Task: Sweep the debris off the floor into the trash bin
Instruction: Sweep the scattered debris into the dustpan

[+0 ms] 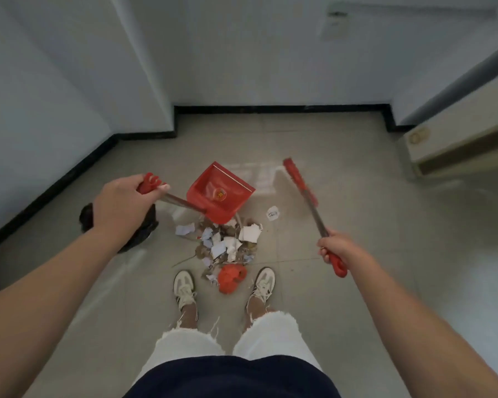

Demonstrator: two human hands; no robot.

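Note:
A pile of debris, torn paper, dry leaves and an orange plastic piece, lies on the tiled floor just ahead of my shoes. My left hand grips the red top of the dustpan handle; the red dustpan hangs tilted above the far edge of the pile. My right hand holds the red broom by its handle, its head lifted to the right of the pile. One paper scrap lies apart at the right. A black trash bag sits at the left, mostly hidden by my left forearm.
White walls with black skirting close off the floor at the back and left. A beige unit stands at the right wall. My two shoes stand on either side of the orange piece.

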